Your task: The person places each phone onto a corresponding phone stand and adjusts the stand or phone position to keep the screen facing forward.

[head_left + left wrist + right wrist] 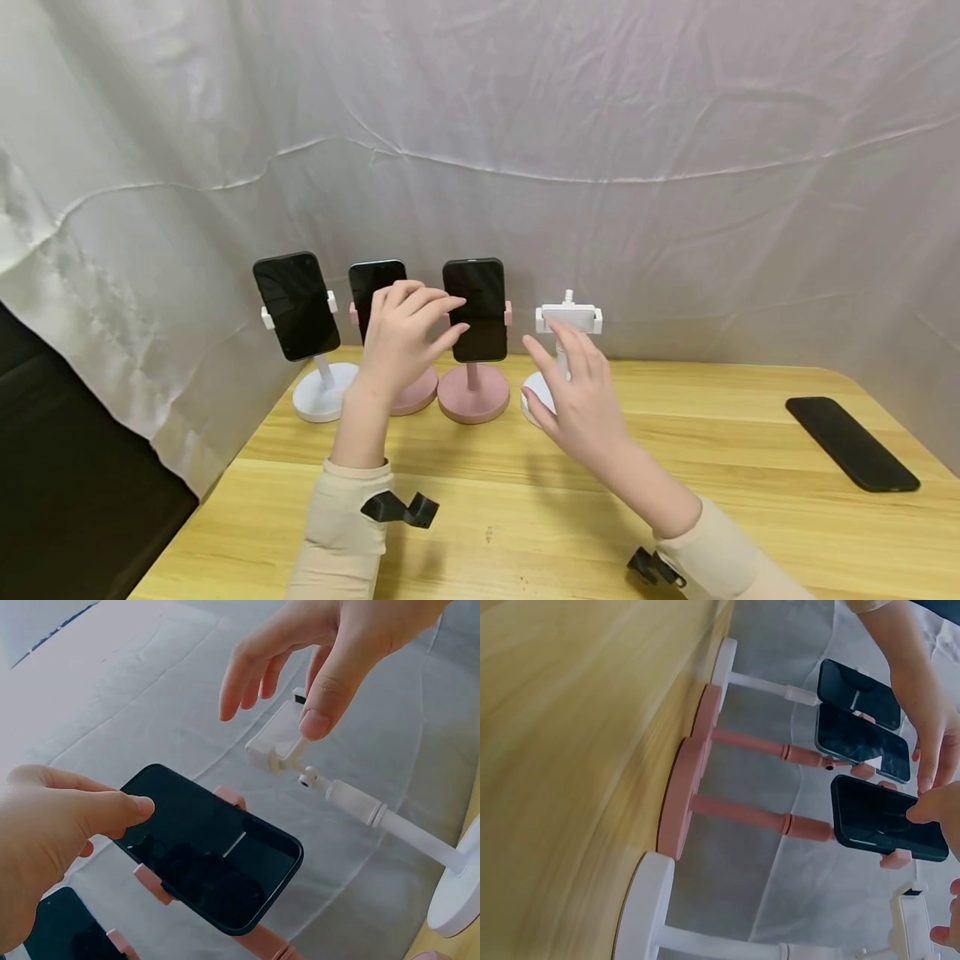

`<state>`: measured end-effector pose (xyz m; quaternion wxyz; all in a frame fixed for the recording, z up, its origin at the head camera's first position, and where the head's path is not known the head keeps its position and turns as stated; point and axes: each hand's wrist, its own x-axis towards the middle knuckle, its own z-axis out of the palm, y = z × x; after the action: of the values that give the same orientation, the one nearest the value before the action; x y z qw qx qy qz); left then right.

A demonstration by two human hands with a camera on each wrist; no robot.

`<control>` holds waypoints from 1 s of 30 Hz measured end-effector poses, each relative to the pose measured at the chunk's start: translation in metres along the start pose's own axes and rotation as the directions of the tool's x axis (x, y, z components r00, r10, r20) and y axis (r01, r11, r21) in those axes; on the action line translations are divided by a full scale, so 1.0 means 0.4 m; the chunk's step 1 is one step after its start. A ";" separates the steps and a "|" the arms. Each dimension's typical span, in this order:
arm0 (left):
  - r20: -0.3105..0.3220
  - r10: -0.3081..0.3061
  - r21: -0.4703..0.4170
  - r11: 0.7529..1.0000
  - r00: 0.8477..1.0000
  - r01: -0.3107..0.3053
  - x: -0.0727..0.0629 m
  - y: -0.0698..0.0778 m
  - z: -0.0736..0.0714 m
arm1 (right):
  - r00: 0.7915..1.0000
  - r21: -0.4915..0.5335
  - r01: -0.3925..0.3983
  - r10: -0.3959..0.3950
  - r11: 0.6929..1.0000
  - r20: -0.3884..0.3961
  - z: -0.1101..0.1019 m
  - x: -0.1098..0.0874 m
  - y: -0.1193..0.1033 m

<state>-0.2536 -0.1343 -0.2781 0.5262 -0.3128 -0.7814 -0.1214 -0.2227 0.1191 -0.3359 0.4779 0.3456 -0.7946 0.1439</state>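
Observation:
My left hand [401, 333] has its fingers loosely bent with a gap to the thumb. Its fingertips overlap the screen of a black phone [486, 317] held upright in a pink phone stand [474, 394]. To the right, my right hand [581, 400] reaches with spread fingers over a white phone stand [570, 317], whose clamp carries no phone. In the left wrist view, the right thumb is right at the edge of that white clamp [277, 735], and the left thumb [135, 808] lies over the phone's upper end.
Left of these stand another pink stand with a phone [375, 273], partly hidden by my left hand, and a white stand [326, 392] with a tilted phone [296, 304]. One more black phone [851, 443] lies flat at the table's right. A pale curtain [675, 233] hangs behind.

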 end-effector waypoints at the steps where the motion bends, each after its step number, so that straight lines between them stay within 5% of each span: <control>1: 0.000 0.004 0.003 1.000 1.000 -0.004 0.001 0.002 0.002 | 1.000 0.002 0.008 -0.008 1.000 -0.004 -0.003 -0.003 0.003; 30: 0.007 0.043 -0.004 0.999 0.999 -0.043 0.009 0.066 0.057 | 0.998 -0.119 -0.020 0.028 0.993 0.061 -0.097 -0.102 0.090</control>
<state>-0.2551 -0.1006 -0.2882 0.5256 -0.3310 -0.7759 -0.1103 -0.2094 0.1835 -0.3480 0.4706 0.3116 -0.8204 0.0916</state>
